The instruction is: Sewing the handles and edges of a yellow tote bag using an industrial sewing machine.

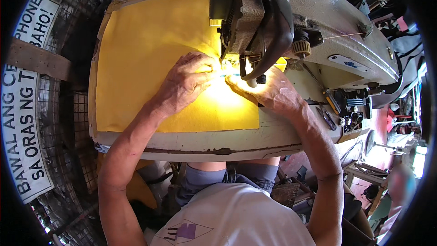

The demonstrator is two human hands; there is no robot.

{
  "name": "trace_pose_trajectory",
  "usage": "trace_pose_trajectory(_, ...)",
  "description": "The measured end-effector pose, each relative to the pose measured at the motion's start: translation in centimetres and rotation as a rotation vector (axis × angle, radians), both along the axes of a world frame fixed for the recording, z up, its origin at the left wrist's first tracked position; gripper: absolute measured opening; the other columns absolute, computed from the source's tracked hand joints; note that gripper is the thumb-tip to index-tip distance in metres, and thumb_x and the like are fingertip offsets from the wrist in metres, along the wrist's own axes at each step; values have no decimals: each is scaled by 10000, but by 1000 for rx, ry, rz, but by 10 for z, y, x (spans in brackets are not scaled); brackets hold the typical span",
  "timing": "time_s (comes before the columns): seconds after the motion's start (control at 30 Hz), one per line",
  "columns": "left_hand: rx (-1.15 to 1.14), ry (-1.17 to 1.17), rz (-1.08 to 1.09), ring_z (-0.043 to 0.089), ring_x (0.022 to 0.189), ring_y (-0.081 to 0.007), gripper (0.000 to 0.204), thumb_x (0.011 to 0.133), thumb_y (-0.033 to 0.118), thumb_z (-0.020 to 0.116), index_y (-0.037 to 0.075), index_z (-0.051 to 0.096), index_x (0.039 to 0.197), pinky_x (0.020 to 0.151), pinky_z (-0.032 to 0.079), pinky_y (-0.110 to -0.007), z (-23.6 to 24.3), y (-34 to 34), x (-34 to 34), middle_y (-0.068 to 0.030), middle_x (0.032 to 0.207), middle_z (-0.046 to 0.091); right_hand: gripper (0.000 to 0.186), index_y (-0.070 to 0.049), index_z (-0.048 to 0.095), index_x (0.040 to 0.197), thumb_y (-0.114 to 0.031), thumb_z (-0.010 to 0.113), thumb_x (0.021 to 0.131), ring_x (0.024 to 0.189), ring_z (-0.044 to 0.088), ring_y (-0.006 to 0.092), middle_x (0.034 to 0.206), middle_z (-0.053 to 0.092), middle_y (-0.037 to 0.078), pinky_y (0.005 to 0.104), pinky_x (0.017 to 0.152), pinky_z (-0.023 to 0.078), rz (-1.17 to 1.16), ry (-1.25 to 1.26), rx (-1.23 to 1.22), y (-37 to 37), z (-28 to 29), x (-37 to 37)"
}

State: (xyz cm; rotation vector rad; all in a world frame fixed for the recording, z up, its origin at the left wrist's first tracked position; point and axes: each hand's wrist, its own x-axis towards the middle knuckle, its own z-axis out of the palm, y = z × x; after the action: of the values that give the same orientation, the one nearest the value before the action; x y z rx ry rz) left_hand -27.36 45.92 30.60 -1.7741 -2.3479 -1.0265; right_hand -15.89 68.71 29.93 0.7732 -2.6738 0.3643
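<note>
A large sheet of yellow fabric (145, 64) lies on the sewing machine table, brightly lit around the needle. My left hand (193, 77) is closed just left of the needle, with thumb and fingers pinching the fabric. On the other side, my right hand (277, 91) holds the fabric down close to the needle, its stretched thumb or forefinger pointing left. The sewing machine (248, 23) stands over the work, and its dark curved guard hides some of the right fingers. Glare washes out the stitching spot. A bit of yellow fabric shows beyond the right hand.
Right of the machine bed lie a screwdriver with a yellow-black handle (332, 102) and dark-handled pliers or snips (326, 117). A thread runs from the machine arm. White lettered signs (27, 132) hang on wire mesh at left. The table's front edge (218, 151) is worn.
</note>
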Motion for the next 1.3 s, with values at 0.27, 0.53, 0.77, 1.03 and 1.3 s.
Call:
trace_pose_trajectory(0.27, -36, -19, 17, 585, 1066, -255, 235, 756, 50, 722, 81, 739, 988, 955, 442, -383, -2, -1, 0, -70, 1086, 650, 370, -220, 621, 1147, -61, 717, 828, 825, 651, 295, 992, 660, 108, 380, 669, 545, -59, -26, -34, -4, -1, 2)
trace_pose_trajectory(0.53, -37, -60, -42, 591, 1057, -258, 255, 755, 54, 725, 87, 738, 1008, 962, 443, -382, -7, 2, -8, -78, 1084, 657, 323, -124, 640, 1118, -111, 605, 797, 718, 629, 259, 762, 619, 77, 395, 636, 497, -58, 21, 48, -6, 1, 3)
trace_pose_trajectory(0.77, -7, -101, 18, 601, 1031, -268, 254, 756, 29, 716, 72, 735, 1006, 939, 464, -377, -5, 2, 1, -89, 1068, 655, 262, -160, 655, 1119, -79, 657, 869, 913, 652, 284, 1044, 667, 127, 386, 749, 525, -71, -88, 18, -4, 3, 4)
trace_pose_trajectory(1.03, -17, -16, 4, 602, 1025, -278, 237, 760, 38, 704, 44, 714, 997, 932, 470, -388, -3, 2, 2, -97, 1048, 647, 312, -116, 661, 1097, -136, 593, 793, 752, 622, 270, 786, 622, 74, 415, 680, 476, -84, -47, -173, -5, -5, 2)
trace_pose_trajectory(1.3, 12, 91, -37, 591, 1043, -275, 144, 785, 63, 673, 29, 693, 924, 927, 459, -398, -2, 2, 0, -98, 1052, 631, 308, -6, 646, 1035, -176, 745, 798, 881, 637, 288, 966, 652, 160, 388, 785, 510, -266, -260, -353, -5, 8, -3)
